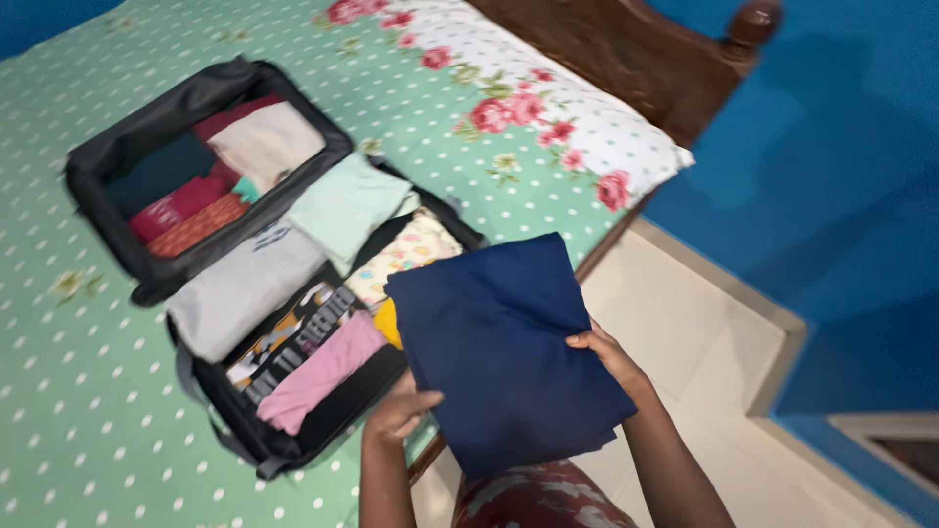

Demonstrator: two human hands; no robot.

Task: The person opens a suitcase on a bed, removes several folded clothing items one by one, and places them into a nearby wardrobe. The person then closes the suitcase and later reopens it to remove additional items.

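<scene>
No packages, labels, signs or screens showing anywhere in frame. Nearest thing to printed matter: black folded garment (293, 337) with large pale and orange lettering, lying left of centre, in near half of open black suitcase (245, 445), between grey and pink folded garments.

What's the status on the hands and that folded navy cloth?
Left hand and right hand both grip the folded navy garment, held over the bed edge. Open suitcase beside it, both halves packed with folded clothes. Nothing in the way.
</scene>
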